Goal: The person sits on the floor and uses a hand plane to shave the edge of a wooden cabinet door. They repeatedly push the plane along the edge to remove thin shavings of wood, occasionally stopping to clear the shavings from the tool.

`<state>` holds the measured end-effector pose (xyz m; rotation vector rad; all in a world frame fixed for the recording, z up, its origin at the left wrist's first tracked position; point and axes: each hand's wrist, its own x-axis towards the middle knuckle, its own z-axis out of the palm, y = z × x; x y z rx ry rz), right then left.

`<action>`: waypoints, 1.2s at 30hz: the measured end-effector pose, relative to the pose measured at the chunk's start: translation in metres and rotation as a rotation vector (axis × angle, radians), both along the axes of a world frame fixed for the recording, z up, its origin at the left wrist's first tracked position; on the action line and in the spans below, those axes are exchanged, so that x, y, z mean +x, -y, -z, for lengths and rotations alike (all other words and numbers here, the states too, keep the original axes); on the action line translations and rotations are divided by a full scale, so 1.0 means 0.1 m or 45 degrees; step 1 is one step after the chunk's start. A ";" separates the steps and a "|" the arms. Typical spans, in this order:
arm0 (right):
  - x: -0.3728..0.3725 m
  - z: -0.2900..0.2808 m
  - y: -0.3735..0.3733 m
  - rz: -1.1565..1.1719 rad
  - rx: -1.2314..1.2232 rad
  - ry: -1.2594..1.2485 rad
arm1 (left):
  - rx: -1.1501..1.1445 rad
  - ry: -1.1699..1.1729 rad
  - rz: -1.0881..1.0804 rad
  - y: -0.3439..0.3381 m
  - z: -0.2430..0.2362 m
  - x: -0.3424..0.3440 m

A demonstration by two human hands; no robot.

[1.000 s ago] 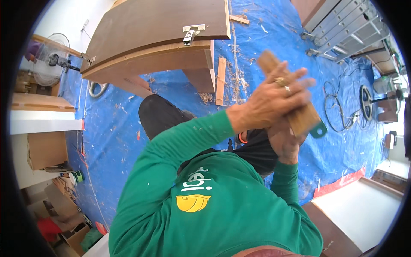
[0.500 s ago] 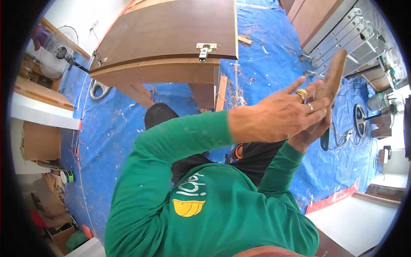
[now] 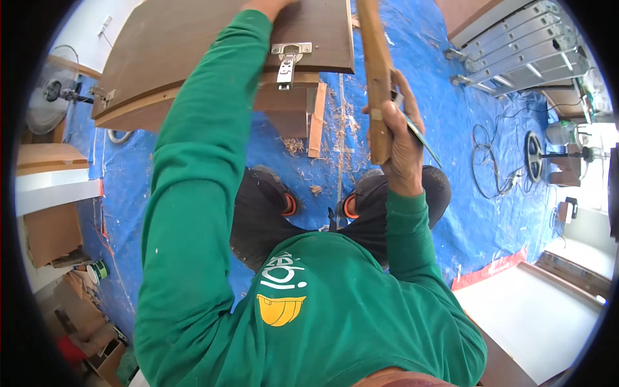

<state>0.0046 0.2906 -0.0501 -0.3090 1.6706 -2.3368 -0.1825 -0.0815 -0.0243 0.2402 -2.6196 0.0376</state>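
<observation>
My left hand (image 3: 276, 6) reaches over the brown panel (image 3: 309, 29), and its fingers are cut off by the upper edge of the picture. Whether it touches the panel is not visible. In my right hand (image 3: 406, 145) is a long brown piece of wood (image 3: 376, 71), held upright to the right of the panel. A thin green-edged flat piece (image 3: 422, 138) sticks out beside it from the same hand, and a dark metallic bit shows between the fingers. Fixed at the panel's near edge is a metal cabinet hinge (image 3: 288, 61); another hinge (image 3: 106, 98) sits at its left corner.
Blue sheeting (image 3: 464, 213) covers the floor, with curly wood shavings (image 3: 293, 147) near my feet. A wooden strip (image 3: 317, 119) leans by the panel's support. A folded ladder (image 3: 516, 48), cables (image 3: 490, 164) and a fan base (image 3: 534, 158) stand right; a fan (image 3: 55, 90) stands left.
My left hand has left the piece of wood and moved up and left over the panel. The right hand has brought the wood leftward, nearer the panel. The view has shifted too.
</observation>
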 end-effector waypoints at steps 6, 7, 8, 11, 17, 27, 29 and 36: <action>0.00 -0.06 0.26 -0.028 -0.087 0.226 | 0.481 -0.313 0.079 -0.17 -0.26 0.48; -0.03 -0.05 0.25 -0.025 -0.077 0.211 | 0.476 -0.424 0.093 -0.20 -0.34 0.63; -0.08 -0.05 0.26 -0.031 -0.069 0.191 | 0.512 -0.315 0.159 -0.19 -0.41 0.89; -0.19 -0.03 0.21 0.031 -0.034 0.079 | 0.594 0.005 0.226 -0.34 -0.41 1.93; -0.21 -0.02 0.36 0.090 -0.158 0.087 | -0.051 0.137 0.393 -0.27 -0.33 2.37; 0.40 -0.20 0.01 0.109 0.304 -0.072 | -0.272 0.194 0.541 -0.06 -0.33 2.15; 0.22 -0.06 0.16 0.196 0.154 -0.008 | -0.286 0.199 0.554 -0.08 -0.35 2.14; -1.51 -0.04 0.93 0.122 -0.062 -0.029 | -0.272 0.196 0.543 -0.07 -0.38 2.05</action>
